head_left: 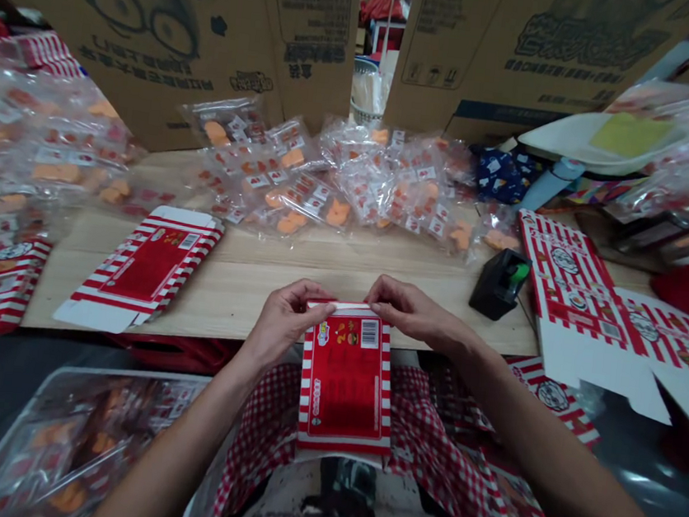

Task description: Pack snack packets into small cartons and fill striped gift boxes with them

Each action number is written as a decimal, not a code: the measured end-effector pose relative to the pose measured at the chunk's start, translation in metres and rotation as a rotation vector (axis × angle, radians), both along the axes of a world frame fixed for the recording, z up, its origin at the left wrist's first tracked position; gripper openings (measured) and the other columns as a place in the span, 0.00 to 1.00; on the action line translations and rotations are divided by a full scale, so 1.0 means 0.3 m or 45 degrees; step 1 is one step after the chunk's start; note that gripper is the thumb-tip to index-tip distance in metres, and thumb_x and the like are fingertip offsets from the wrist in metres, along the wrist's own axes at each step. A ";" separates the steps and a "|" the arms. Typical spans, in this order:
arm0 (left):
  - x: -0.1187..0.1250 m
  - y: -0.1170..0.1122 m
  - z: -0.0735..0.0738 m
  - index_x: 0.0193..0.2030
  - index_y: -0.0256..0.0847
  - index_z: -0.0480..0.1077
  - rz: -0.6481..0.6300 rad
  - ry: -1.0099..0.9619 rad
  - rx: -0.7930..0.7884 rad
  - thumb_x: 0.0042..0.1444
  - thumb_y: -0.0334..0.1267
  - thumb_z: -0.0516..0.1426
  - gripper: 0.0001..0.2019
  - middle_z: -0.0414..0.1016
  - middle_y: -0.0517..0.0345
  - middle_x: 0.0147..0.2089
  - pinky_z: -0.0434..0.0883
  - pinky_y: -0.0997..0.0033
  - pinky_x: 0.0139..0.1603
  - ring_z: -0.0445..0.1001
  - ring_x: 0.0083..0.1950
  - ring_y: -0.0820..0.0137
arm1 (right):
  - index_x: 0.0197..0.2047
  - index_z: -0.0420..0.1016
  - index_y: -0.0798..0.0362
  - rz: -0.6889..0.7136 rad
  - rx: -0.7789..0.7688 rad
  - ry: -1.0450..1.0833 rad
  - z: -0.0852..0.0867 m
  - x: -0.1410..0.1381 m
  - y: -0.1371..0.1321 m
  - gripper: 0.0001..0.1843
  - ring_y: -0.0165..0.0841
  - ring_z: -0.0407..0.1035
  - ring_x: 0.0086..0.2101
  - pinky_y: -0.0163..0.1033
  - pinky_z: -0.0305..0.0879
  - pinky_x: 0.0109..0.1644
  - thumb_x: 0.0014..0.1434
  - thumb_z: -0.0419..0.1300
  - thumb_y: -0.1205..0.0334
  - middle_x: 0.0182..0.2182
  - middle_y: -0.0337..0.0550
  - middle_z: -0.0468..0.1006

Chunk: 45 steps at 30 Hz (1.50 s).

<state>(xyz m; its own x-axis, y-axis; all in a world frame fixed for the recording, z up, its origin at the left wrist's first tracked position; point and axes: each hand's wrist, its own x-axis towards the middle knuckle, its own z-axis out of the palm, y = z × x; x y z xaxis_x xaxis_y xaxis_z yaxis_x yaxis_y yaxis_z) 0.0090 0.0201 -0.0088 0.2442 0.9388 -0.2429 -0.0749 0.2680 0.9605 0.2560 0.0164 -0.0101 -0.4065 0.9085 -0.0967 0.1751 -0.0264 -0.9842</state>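
Note:
A red and white striped cardboard box (346,383) rests upright against my lap at the table's front edge, its printed back facing me. My left hand (293,312) pinches the upper left corner of this box, thumb along the top flap. At the upper right corner, my right hand (405,305) grips the same edge between thumb and curled fingers. The white top flap shows as a narrow strip between both hands. Whether anything is inside the box is hidden.
Another striped box (148,261) lies on the table to the left. Clear bags (304,179) with orange pieces are heaped at the back. A black tape dispenser (499,283) stands right, near flat striped cartons (572,276). A plastic bin (88,374) of bags sits lower left.

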 end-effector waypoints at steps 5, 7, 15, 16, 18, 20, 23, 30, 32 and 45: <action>0.013 0.013 0.044 0.43 0.36 0.81 0.051 -0.108 -0.186 0.42 0.43 0.74 0.21 0.84 0.53 0.33 0.76 0.68 0.35 0.79 0.31 0.67 | 0.35 0.75 0.54 -0.091 -0.159 0.050 0.070 -0.020 0.016 0.12 0.28 0.65 0.25 0.33 0.59 0.27 0.53 0.67 0.54 0.26 0.39 0.76; 0.013 0.027 0.061 0.40 0.35 0.82 0.029 -0.109 -0.189 0.43 0.43 0.73 0.19 0.84 0.52 0.32 0.75 0.68 0.34 0.79 0.30 0.67 | 0.31 0.75 0.53 -0.095 -0.200 0.071 0.098 -0.021 0.032 0.11 0.28 0.64 0.22 0.32 0.58 0.24 0.49 0.68 0.56 0.22 0.38 0.75; -0.038 0.021 0.042 0.43 0.41 0.85 -0.202 0.100 -0.037 0.50 0.43 0.70 0.14 0.86 0.51 0.40 0.75 0.69 0.42 0.80 0.37 0.66 | 0.26 0.76 0.54 -0.043 -0.067 -0.139 0.096 -0.020 0.017 0.05 0.28 0.62 0.22 0.32 0.55 0.24 0.49 0.62 0.61 0.20 0.38 0.74; -0.051 0.014 0.036 0.44 0.41 0.85 -0.230 0.137 -0.001 0.52 0.44 0.69 0.14 0.86 0.50 0.42 0.76 0.68 0.44 0.81 0.39 0.65 | 0.28 0.77 0.54 -0.001 -0.008 -0.156 0.094 -0.017 0.004 0.06 0.28 0.62 0.23 0.32 0.55 0.25 0.52 0.62 0.60 0.22 0.38 0.74; -0.073 0.006 0.031 0.43 0.41 0.85 -0.278 0.210 0.077 0.54 0.46 0.68 0.14 0.86 0.50 0.43 0.76 0.67 0.45 0.81 0.40 0.64 | 0.33 0.79 0.54 0.102 0.103 -0.192 0.097 -0.011 -0.021 0.08 0.29 0.64 0.25 0.33 0.59 0.28 0.57 0.60 0.60 0.25 0.39 0.77; -0.082 0.009 0.038 0.41 0.40 0.85 -0.319 0.258 0.140 0.54 0.47 0.67 0.14 0.86 0.49 0.42 0.76 0.68 0.44 0.81 0.40 0.64 | 0.37 0.80 0.53 0.161 0.204 -0.246 0.106 -0.010 -0.042 0.09 0.31 0.66 0.28 0.34 0.62 0.32 0.59 0.59 0.61 0.29 0.40 0.79; -0.063 0.030 0.061 0.35 0.39 0.82 -0.414 0.167 0.096 0.48 0.42 0.71 0.11 0.85 0.49 0.41 0.76 0.68 0.41 0.81 0.38 0.65 | 0.35 0.77 0.52 0.097 0.348 -0.314 0.119 -0.019 -0.061 0.08 0.30 0.65 0.28 0.34 0.60 0.33 0.59 0.56 0.66 0.28 0.38 0.77; -0.007 0.047 0.066 0.43 0.42 0.82 -0.562 -0.086 -0.147 0.49 0.38 0.70 0.13 0.86 0.50 0.41 0.77 0.68 0.40 0.82 0.35 0.67 | 0.42 0.77 0.52 -0.107 0.414 -0.228 0.087 -0.046 -0.104 0.09 0.32 0.70 0.32 0.36 0.65 0.37 0.64 0.56 0.64 0.34 0.41 0.80; -0.014 0.038 0.052 0.45 0.42 0.83 -0.535 -0.056 -0.179 0.49 0.38 0.70 0.15 0.86 0.47 0.43 0.78 0.65 0.41 0.83 0.37 0.64 | 0.43 0.76 0.52 -0.175 0.437 -0.226 0.068 -0.046 -0.122 0.07 0.32 0.71 0.33 0.37 0.66 0.38 0.65 0.56 0.64 0.35 0.41 0.80; -0.008 0.112 0.174 0.31 0.40 0.83 -0.557 0.505 0.615 0.52 0.49 0.67 0.13 0.81 0.54 0.30 0.71 0.75 0.30 0.76 0.30 0.68 | 0.40 0.74 0.52 -0.319 0.330 -0.067 0.076 -0.092 -0.073 0.05 0.31 0.69 0.33 0.35 0.66 0.38 0.63 0.56 0.65 0.32 0.38 0.76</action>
<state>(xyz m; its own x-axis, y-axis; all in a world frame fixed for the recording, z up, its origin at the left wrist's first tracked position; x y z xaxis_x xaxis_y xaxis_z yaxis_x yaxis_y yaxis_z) 0.0065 0.0538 0.0435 0.5986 0.8007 0.0230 0.3168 -0.2630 0.9113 0.2284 -0.0054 0.0129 -0.1685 0.9764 0.1352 0.2452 0.1744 -0.9537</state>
